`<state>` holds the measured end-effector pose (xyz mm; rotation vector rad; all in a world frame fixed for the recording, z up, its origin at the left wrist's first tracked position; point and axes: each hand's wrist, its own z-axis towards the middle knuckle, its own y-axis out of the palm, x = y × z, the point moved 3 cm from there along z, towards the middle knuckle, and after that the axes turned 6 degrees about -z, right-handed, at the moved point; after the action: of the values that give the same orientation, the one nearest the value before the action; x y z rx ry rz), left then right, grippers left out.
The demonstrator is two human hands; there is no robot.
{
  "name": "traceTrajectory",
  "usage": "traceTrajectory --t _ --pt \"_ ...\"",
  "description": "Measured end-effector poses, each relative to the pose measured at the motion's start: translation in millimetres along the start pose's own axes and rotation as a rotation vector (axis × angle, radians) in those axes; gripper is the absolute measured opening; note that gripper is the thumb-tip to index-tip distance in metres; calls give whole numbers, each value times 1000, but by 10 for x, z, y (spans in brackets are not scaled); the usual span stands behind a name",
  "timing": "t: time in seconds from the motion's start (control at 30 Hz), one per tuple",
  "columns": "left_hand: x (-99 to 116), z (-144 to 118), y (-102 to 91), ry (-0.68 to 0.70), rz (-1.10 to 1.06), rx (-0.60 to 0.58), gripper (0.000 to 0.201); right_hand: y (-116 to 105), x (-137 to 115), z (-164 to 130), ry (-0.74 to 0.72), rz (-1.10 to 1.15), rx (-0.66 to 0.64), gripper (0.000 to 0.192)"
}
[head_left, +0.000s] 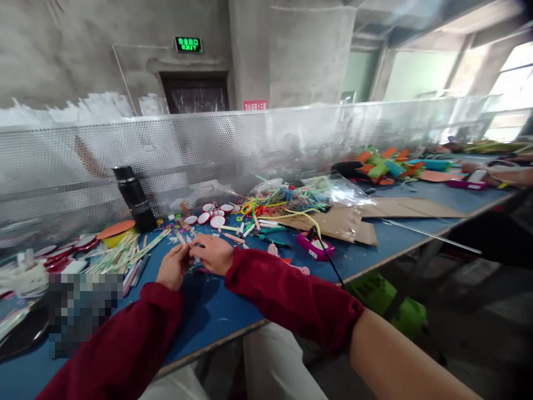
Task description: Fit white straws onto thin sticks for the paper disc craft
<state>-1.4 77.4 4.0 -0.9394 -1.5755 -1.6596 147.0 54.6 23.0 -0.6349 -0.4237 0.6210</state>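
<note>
Found the fingers of the left hand narrowed to a pinch, apparently on a slim pale piece, above the flat blue table surface, between near and far edges. Found the right hand curled against the left, fingertips bent; cannot tell whether gripping.

Judged fine two-handed work. Keep the pinch light and brace both wrists on the surface. Turn the piece rather than squeezing harder. Hold the dark-red cloth sleeves clear of loose clutter.

Noted beyond the hands, toward the far edge, white round discs with red rims. Noted leftward a bundle of thin pale sticks and, near the far edge, a black cylindrical bottle. Noted rightward, toward the near edge, a magenta plastic case; farther right, flat brown cardboard.

Recorded along the far edge a grey perforated metal screen; behind, a bare concrete wall, dark door and lit green exit sign.
</note>
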Motion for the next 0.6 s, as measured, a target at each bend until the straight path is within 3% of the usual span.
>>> traceTrajectory --t 0.23,0.43,0.6 --pt "121 -133 154 -130 -11 -47 19 22 88 -75 -60 163 122 21" --pt "162 -222 230 -151 -27 -84 18 -75 66 -102 46 101 164 34" --pt "215 -262 232 -21 70 -60 18 -231 157 -90 155 122 238 35"
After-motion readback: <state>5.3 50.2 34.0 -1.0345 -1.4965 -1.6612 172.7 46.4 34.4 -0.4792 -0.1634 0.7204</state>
